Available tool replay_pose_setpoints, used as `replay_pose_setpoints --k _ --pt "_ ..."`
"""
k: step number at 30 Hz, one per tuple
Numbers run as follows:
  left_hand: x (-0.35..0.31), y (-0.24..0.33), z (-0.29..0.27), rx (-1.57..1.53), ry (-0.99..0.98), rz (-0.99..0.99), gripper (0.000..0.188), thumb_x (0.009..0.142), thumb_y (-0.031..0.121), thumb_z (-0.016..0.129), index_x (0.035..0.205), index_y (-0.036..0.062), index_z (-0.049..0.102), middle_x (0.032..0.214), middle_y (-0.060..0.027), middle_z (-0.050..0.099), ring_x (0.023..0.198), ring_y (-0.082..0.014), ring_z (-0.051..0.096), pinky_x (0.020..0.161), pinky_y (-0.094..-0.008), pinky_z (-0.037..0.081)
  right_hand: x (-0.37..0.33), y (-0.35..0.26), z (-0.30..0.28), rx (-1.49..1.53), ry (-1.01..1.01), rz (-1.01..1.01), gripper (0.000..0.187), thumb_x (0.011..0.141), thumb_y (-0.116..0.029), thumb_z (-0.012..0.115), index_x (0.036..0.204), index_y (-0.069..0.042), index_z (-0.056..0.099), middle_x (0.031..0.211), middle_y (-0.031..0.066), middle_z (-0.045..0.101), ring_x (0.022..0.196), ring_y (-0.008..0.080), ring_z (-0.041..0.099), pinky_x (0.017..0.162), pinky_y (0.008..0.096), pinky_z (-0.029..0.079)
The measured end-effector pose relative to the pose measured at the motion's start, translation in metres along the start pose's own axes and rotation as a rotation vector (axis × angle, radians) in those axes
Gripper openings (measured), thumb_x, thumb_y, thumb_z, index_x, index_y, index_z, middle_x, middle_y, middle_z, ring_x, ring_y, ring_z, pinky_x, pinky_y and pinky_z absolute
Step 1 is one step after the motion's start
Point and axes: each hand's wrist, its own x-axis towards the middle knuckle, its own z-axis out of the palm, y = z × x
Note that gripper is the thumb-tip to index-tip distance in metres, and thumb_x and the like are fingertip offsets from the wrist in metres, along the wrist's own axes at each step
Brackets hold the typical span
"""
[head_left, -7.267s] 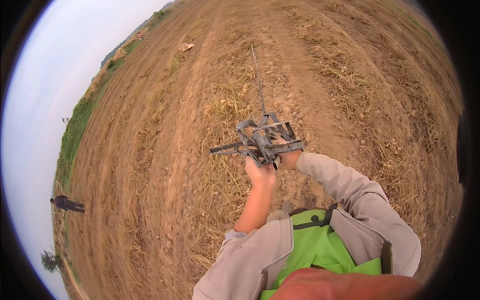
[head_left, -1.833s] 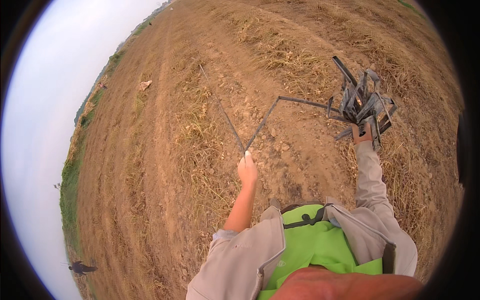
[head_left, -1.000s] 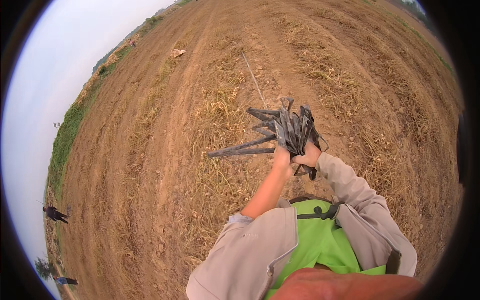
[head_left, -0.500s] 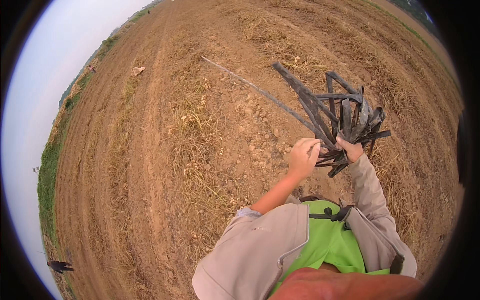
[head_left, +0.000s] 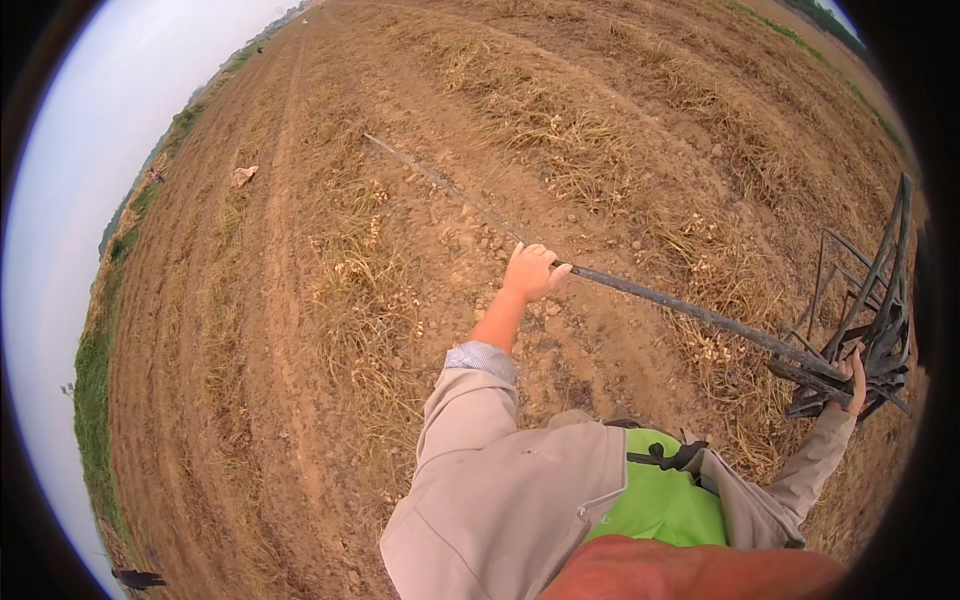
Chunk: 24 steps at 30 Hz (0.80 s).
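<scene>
A long, flat black strip that looks like drip tape (head_left: pixel 690 309) runs across the soil from the far left-centre toward me. My left hand (head_left: pixel 533 271) is closed round it about midway, arm stretched forward. Between my two hands the strip is taut and off the ground. Out at the far right, my right hand (head_left: pixel 856 379) grips a bundle of folded black drip tape (head_left: pixel 884 335), with loops and loose ends sticking up and out. The strip leads into this bundle. Part of my right hand's fingers is hidden behind the folds.
Rows of dry, straw-coloured plants (head_left: pixel 365 270) lie over brown, cloddy soil. A pale sack-like thing (head_left: pixel 243 176) lies farther off at the left. A person in dark clothing (head_left: pixel 138 579) stands at the lower left, near the green field edge (head_left: pixel 92 400).
My hands have spread apart: the left has moved left and forward along the strip, the right has swung far right with the bundle. The strip between them is now pulled straight.
</scene>
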Motion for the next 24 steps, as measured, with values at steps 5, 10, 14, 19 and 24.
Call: replay_pose_setpoints --k 5,10,14,19,24 --pt "-0.036 -0.008 -0.002 0.141 -0.142 -0.146 0.050 0.092 0.049 0.052 0.070 0.0059 0.065 0.076 -0.0158 0.066 0.082 -0.0336 0.063 0.080 -0.0477 0.046 0.076 -0.024 -0.077 -0.406 0.643 -0.138 0.044 0.085 -0.030 0.074 0.119 -0.003 0.066 0.104 0.0086 0.067 0.088 0.0253 0.066 0.077 0.0420 0.055" --pt "-0.101 0.054 0.007 0.049 0.161 -0.682 0.057 0.095 0.050 0.049 0.066 0.0028 0.063 0.069 -0.0215 0.062 0.068 -0.0358 0.063 0.063 -0.0465 0.048 0.159 0.092 -0.059 -1.227 0.729 -0.306 0.052 0.088 -0.039 0.067 0.122 0.000 0.063 0.125 0.0151 0.062 0.108 0.0333 0.060 0.088 0.0457 0.049" --pt "-0.137 0.131 0.010 -0.375 0.433 -1.110 0.055 0.097 0.047 0.050 0.066 0.0028 0.060 0.060 -0.0115 0.055 0.058 -0.0250 0.055 0.055 -0.0394 0.041 0.183 0.237 0.029 -1.509 0.220 -0.452 0.044 0.093 -0.031 0.060 0.125 -0.001 0.058 0.128 0.0156 0.059 0.112 0.0345 0.056 0.090 0.0460 0.048" --pt "-0.132 0.219 -0.016 -1.145 0.811 -1.341 0.051 0.098 0.047 0.052 0.072 0.0043 0.059 0.058 0.0041 0.040 0.054 -0.0085 0.037 0.049 -0.0294 0.029 0.069 0.353 0.188 -1.350 -0.316 -0.630 0.025 0.085 -0.023 0.066 0.102 -0.007 0.069 0.098 0.0114 0.067 0.091 0.0296 0.062 0.077 0.0405 0.050" --pt "-0.118 0.234 -0.068 -1.278 0.910 -0.996 0.040 0.101 0.040 0.050 0.078 0.0079 0.054 0.061 0.0019 0.044 0.052 -0.0086 0.036 0.050 -0.0260 0.031 -0.070 0.321 0.282 -0.928 -0.976 -0.903 0.035 0.070 -0.023 0.067 0.097 0.000 0.062 0.071 0.0160 0.056 0.072 0.0353 0.059 0.062 0.0438 0.045"
